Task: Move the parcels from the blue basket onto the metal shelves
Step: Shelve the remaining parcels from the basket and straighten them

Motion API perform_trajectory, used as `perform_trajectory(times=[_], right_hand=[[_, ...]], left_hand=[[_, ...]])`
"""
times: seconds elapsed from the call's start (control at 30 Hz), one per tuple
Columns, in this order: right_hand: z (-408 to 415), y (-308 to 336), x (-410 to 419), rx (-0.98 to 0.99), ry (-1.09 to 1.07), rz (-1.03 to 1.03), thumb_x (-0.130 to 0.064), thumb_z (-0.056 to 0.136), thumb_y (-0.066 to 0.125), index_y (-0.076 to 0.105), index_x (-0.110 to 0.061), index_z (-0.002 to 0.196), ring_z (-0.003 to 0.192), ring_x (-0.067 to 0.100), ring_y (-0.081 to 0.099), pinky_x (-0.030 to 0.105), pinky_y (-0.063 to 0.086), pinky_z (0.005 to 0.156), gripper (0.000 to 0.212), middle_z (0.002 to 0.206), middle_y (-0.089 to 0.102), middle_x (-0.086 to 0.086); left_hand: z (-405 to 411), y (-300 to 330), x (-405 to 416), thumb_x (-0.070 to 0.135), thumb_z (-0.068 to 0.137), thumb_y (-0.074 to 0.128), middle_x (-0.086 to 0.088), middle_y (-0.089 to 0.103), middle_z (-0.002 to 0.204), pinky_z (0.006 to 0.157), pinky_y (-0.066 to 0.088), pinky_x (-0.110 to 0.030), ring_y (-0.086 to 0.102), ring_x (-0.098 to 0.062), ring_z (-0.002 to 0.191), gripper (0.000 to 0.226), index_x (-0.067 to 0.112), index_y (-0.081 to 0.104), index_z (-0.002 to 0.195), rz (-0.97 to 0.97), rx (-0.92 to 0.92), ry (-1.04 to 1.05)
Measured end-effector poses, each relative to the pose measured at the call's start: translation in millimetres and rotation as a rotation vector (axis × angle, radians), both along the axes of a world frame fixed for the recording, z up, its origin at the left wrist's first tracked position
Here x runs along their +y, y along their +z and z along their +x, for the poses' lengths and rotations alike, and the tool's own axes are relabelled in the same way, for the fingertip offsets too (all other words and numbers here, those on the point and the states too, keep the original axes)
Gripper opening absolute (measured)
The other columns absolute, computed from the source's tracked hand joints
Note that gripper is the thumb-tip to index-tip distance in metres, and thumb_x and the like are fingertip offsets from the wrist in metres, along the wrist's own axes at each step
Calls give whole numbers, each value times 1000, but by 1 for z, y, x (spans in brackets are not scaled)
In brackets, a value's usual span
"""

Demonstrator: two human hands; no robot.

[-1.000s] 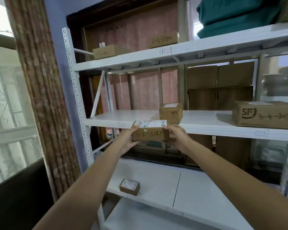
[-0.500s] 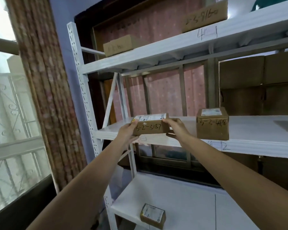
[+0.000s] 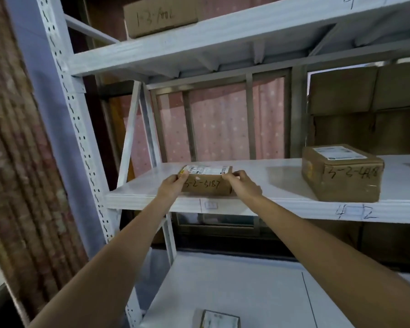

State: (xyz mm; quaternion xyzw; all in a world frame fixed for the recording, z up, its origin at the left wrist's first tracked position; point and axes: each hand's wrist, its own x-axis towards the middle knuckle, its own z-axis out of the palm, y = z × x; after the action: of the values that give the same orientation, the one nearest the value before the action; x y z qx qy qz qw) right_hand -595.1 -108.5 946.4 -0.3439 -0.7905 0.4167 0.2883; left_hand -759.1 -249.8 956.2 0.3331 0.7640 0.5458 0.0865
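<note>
A small brown cardboard parcel marked "5-2-5187", with a white label on top, sits on the left part of the middle white metal shelf. My left hand grips its left end, thumb over the top edge. My right hand holds its right end with curled fingers. The blue basket is out of view.
A bigger brown parcel stands to the right on the same shelf. Another box sits on the shelf above. A small labelled parcel lies on the lower shelf. The perforated upright post and a curtain stand at left.
The parcel has gone from in front of the shelf edge onto the shelf surface, both hands still on it. The camera has moved closer and looks higher.
</note>
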Motion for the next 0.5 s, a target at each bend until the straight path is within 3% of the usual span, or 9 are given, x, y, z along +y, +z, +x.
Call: perform_trajectory(times=[0.1, 0.23, 0.37, 0.5], right_hand=[[-8, -1, -4, -103, -64, 56, -72, 86, 30, 43, -31, 125, 107, 22, 46, 50, 20, 113, 58, 87, 54, -13], [-10, -6, -9, -145, -116, 112, -69, 88, 25, 42, -32, 132, 119, 26, 50, 52, 21, 114, 60, 84, 56, -12], [-10, -7, -10, -141, -100, 75, -77, 78, 24, 41, -35, 132, 123, 26, 51, 53, 25, 113, 70, 123, 63, -3], [-10, -6, -9, -125, -81, 20, -88, 66, 24, 41, -36, 133, 125, 29, 51, 53, 29, 111, 86, 130, 60, -1]], left_hand=[[-20, -16, 3, 68, 88, 37, -10, 61, 125, 107, 38, -45, 54, -29, 116, 68, 14, 59, 122, -94, 101, -34], [-38, -28, 2, 83, 77, 26, -1, 60, 116, 108, 30, -49, 51, -27, 118, 66, 32, 57, 106, -171, 178, -27], [-49, -36, 4, 84, 77, 21, -1, 60, 121, 106, 22, -48, 47, -28, 122, 75, 30, 57, 115, -213, 262, -72], [-48, -42, 1, 81, 80, 30, 2, 60, 123, 109, 20, -46, 45, -26, 125, 64, 32, 54, 113, -131, 235, -97]])
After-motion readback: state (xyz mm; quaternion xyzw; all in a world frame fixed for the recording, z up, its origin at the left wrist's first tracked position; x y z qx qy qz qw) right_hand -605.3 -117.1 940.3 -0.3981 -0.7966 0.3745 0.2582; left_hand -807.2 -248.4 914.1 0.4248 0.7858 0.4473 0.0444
